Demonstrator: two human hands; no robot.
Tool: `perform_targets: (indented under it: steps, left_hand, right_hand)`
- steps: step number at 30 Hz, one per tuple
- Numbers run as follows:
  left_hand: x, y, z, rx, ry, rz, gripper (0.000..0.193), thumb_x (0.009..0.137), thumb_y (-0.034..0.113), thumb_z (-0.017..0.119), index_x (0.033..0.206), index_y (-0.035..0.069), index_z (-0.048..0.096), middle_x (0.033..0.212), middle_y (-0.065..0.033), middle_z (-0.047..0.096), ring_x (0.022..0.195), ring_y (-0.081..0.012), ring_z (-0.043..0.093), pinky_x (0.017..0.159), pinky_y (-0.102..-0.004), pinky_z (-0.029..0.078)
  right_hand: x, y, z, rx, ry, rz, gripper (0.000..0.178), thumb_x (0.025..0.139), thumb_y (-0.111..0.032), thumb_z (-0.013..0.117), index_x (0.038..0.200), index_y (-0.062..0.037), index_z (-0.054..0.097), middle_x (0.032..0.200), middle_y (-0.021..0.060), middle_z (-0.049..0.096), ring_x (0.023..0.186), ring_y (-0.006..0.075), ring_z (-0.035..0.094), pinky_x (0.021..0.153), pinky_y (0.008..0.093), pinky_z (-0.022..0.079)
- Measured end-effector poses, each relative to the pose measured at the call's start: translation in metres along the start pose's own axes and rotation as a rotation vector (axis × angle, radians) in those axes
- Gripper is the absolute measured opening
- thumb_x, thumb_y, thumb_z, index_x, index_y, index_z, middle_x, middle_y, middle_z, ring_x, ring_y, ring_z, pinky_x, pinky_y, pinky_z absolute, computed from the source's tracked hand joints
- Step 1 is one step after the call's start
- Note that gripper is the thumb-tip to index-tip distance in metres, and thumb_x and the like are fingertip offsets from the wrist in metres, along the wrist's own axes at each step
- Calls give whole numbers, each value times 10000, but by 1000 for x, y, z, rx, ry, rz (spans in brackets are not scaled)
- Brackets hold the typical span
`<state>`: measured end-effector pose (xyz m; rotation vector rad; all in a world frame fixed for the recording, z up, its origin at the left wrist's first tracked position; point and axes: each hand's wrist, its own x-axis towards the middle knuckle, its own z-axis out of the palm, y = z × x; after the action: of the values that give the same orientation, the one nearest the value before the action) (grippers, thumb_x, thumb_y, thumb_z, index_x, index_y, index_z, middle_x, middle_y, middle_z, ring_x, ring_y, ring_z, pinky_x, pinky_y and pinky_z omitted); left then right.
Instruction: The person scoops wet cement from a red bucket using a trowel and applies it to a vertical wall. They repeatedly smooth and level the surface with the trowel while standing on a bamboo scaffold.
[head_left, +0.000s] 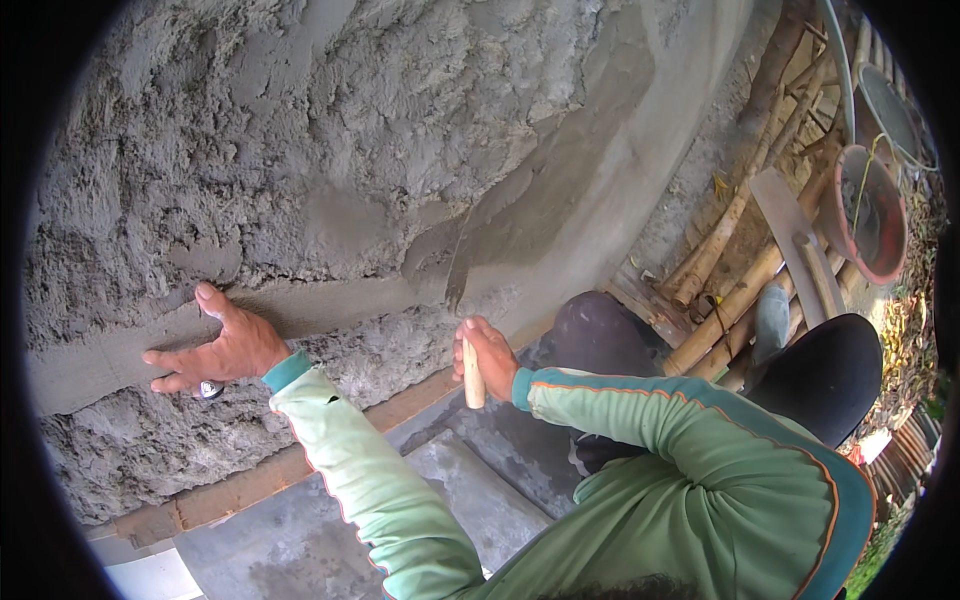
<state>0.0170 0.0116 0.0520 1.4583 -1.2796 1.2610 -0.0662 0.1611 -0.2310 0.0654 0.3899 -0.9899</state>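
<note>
Rough wet grey mortar covers the wall (330, 130) in front of me, with a smoother strip running across it. My left hand (240, 345) rests on the mortar with its fingers spread, holding nothing; a ring shows on one finger. My right hand (491, 355) is wrapped round the pale wooden handle of a trowel (473, 382). Its thin blade is seen nearly edge-on against the wall, beyond the fist, beside a smoothed patch of mortar.
A wooden strip (240, 492) runs along the wall's lower edge, above grey slabs (470, 480). To the right lie bamboo poles (735, 310), a wooden float (790, 225) with a handle and a reddish bucket (895, 225). A dark rounded shape (835, 375) stands near my right arm.
</note>
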Motion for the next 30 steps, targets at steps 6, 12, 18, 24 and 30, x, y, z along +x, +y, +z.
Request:
perform_targets:
  steps: [6, 12, 18, 24, 30]
  left_hand:
    - [2, 4, 5, 54, 17, 23, 1120, 819, 693, 721, 1576, 17, 247, 1586, -404, 68, 1468, -563, 169, 1070, -685, 343]
    - [-2, 2, 8, 55, 14, 22, 1101, 828, 685, 720, 1583, 45, 239, 1589, -398, 50, 1462, -563, 184, 1060, -675, 365]
    - [-3, -8, 6, 61, 3, 21, 1058, 842, 634, 744, 1577, 58, 249, 1599, -372, 29, 1452, -562, 205, 1049, -652, 398]
    - [-3, -9, 9, 64, 3, 31, 1031, 859, 592, 753, 1578, 53, 248, 1601, -367, 31, 1470, -518, 200, 1093, -614, 373]
    - [-4, -5, 12, 55, 1, 49, 1050, 869, 594, 743, 1578, 17, 226, 1595, -370, 40, 1469, -513, 197, 1128, -585, 339]
  right_hand:
    - [80, -88, 11, -41, 90, -241, 353, 1060, -419, 502, 1125, -76, 449, 747, 36, 513, 645, 167, 556, 590, 367, 516]
    - [54, -13, 16, -330, 173, -120, 530, 1036, -421, 544, 1332, 6, 438, 761, 64, 539, 611, 160, 542, 577, 356, 504]
    - [0, 6, -20, -458, 164, -71, 615, 1036, -423, 551, 1446, 5, 388, 795, 70, 549, 641, 160, 560, 602, 348, 510]
    - [46, -147, -65, -123, 377, -537, 352, 1050, -423, 550, 1023, -82, 465, 775, 20, 521, 633, 114, 546, 560, 310, 498]
    - [79, -138, -175, -750, 588, -632, 371, 1033, -421, 563, 1066, -56, 513, 848, 83, 575, 734, 235, 620, 671, 396, 519]
